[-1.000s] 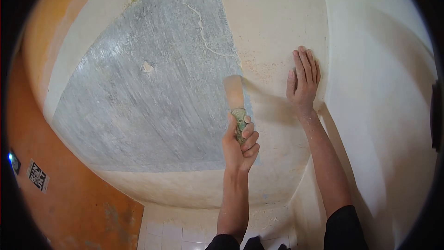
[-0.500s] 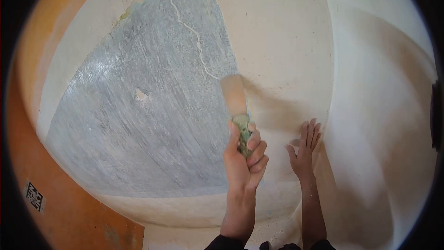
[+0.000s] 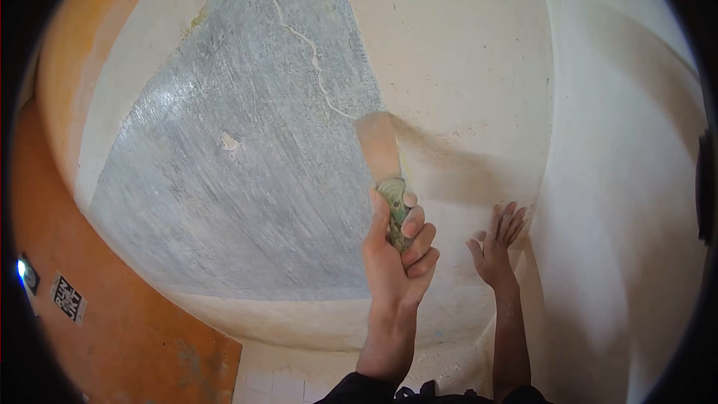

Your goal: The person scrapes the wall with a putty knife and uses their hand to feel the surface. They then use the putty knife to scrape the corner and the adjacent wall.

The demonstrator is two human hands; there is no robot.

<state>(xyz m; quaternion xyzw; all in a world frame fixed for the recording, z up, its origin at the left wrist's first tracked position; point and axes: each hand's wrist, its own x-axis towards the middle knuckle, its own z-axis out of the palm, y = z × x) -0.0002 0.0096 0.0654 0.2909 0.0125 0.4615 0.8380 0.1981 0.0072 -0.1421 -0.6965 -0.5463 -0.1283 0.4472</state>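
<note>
My left hand [image 3: 400, 254] is closed around the green, worn handle of a putty knife [image 3: 379, 150]. The wide blade points up the wall, its tip at the right edge of a grey patch [image 3: 247, 164], where a thin pale crack line [image 3: 318, 67] runs down to it. Lower right, my right hand [image 3: 497, 243] rests against the cream wall with fingers spread, holding nothing. Its palm side is hidden.
Cream wall surface [image 3: 464, 52] surrounds the grey patch, which has a small chipped spot [image 3: 229, 141]. A white curved wall [image 3: 621, 179] stands at right. An orange surface [image 3: 134, 329] with a black-and-white sticker [image 3: 68, 298] lies lower left; pale tiles [image 3: 273, 387] show below.
The view has shifted slightly, bringing a bright light into sight at the left edge. The putty knife stays near the crack's lower end; my right hand's fingers are bent a little more.
</note>
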